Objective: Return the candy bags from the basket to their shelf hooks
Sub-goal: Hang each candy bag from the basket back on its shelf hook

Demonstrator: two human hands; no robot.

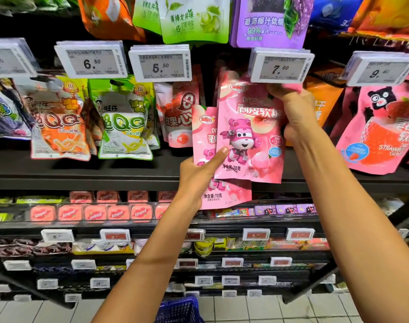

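A tall black store shelf (82, 176) fills the view, its upper rows hung with bright candy bags under white price tags and its lower rows packed with small tins and packets.

At centre, two matching pink peach candy bags with a pink cartoon robot overlap. The front pink bag (247, 136) is raised so that its top edge sits just beneath the 7.00 price tag (280, 66). The rear pink bag (222, 194) sits lower and to the left, partly covered by the front one.

The right hand (296, 110) grips the front bag's upper right corner, fingers curled over the top edge. The left hand (196, 176) holds the rear bag from below, with the thumb laid across both bags.

The hook is hidden behind the price tag, so it is unclear whether the front bag is already on it.

At the bottom edge, a corner of the blue basket (177, 310) shows above the tiled floor, but its contents are out of sight.

The task looks to be midway: one bag is being hung, one is waiting, and any others cannot be seen.
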